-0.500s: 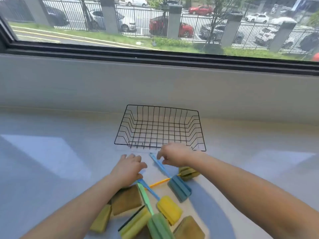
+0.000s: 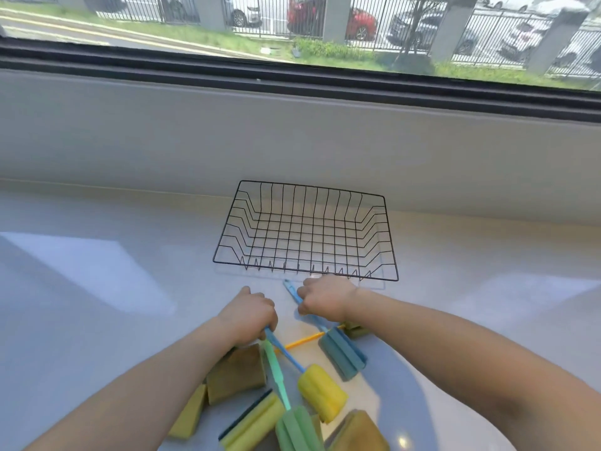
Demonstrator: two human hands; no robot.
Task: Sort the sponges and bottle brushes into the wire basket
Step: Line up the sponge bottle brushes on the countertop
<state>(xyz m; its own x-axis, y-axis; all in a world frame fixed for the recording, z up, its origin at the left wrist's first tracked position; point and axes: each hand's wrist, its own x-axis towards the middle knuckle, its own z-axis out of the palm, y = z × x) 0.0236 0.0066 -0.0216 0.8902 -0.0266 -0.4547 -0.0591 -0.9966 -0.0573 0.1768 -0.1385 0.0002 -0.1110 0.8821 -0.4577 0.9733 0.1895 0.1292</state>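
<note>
A black wire basket (image 2: pixel 227 229) stands on the white counter with nothing in it. Just in front of it, my right hand (image 2: pixel 327 299) is closed on the blue handle of a brush with a blue-grey sponge head (image 2: pixel 343 356). My left hand (image 2: pixel 248 315) is closed over the handle ends of two more brushes: one with a green head (image 2: pixel 297 429) and one with a yellow head (image 2: pixel 322 397). An orange-handled brush (image 2: pixel 302 342) lies under them. Several brown and yellow sponges (image 2: pixel 235 374) lie near my left forearm.
The white counter (image 2: pixel 97 288) runs left and right, with a low white wall and a dark window frame behind the basket. A yellow-and-black sponge (image 2: pixel 253 424) and a brown sponge (image 2: pixel 357 432) lie at the bottom edge.
Both hands have curled shut on the brush handles; half a second ago the fingers were spread above them. The view has tilted down slightly.
</note>
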